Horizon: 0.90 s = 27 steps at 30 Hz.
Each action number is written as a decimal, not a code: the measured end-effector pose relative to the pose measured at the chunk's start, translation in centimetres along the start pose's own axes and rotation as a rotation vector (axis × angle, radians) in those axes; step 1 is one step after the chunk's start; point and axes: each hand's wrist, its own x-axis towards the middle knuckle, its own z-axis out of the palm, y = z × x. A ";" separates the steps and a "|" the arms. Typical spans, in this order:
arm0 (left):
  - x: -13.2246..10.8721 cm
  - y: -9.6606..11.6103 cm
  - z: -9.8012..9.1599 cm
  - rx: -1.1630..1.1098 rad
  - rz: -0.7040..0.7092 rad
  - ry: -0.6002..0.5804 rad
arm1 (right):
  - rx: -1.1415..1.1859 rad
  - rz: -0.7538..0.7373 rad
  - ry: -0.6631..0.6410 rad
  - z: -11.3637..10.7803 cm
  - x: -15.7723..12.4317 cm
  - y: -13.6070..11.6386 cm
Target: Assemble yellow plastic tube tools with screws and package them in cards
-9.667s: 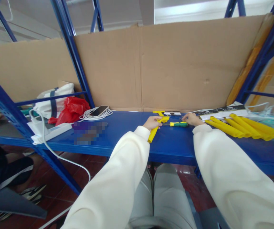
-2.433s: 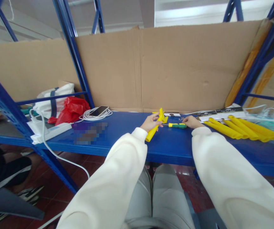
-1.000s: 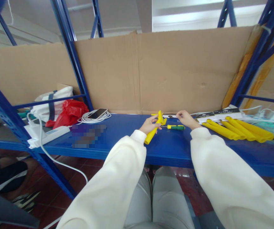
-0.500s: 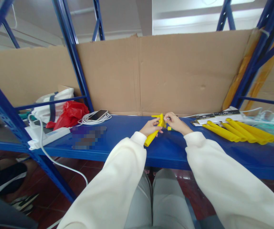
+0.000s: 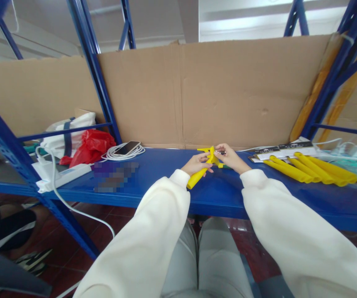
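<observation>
My left hand (image 5: pixel 195 164) is closed round a yellow plastic scraper (image 5: pixel 201 171), lifted just above the blue shelf (image 5: pixel 166 182) with its handle pointing down towards me. My right hand (image 5: pixel 230 157) touches the scraper's head, its fingers pinched on a small dark piece I cannot make out. A green and yellow screwdriver (image 5: pixel 223 166) lies on the shelf, mostly hidden under my right hand. Both arms wear cream sleeves.
Several yellow scraper handles (image 5: pixel 312 171) and black-and-white packets (image 5: pixel 285 147) lie to the right. On the left lie a phone (image 5: pixel 128 147) on a coiled white cable, a red bag (image 5: pixel 91 145) and a white power strip (image 5: pixel 62 176). A cardboard wall (image 5: pixel 215 91) backs the shelf. Another person sits at far left.
My right hand left the screwdriver on the shelf, moved left and met the scraper head. My left hand tilted the scraper up off the shelf and holds it there.
</observation>
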 end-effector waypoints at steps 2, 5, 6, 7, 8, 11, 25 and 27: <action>0.0 -0.1 -0.1 -0.016 0.006 -0.029 | 0.030 0.058 -0.030 0.0 -0.2 -0.1; 0.0 -0.1 -0.1 -0.027 -0.009 -0.046 | 0.035 0.087 -0.103 -0.2 -0.5 -0.7; 0.0 0.0 -0.1 -0.028 -0.016 -0.043 | 0.031 0.090 -0.118 -0.3 -0.6 -1.0; -0.1 0.0 -0.1 -0.028 -0.022 -0.038 | 0.027 0.095 -0.129 -0.4 -0.7 -1.2; -0.1 0.1 -0.2 -0.029 -0.027 -0.036 | 0.022 0.102 -0.138 -0.5 -0.8 -1.4; -0.2 0.2 -0.3 -0.029 -0.032 -0.058 | 0.011 0.137 -0.158 -0.8 -1.1 -1.7; -0.1 0.6 0.0 -0.137 -0.049 -0.018 | 0.014 0.207 -0.166 0.5 -0.7 -1.1; -0.1 0.8 0.1 -0.160 -0.062 0.044 | -0.088 0.188 -0.130 0.1 -0.5 -1.0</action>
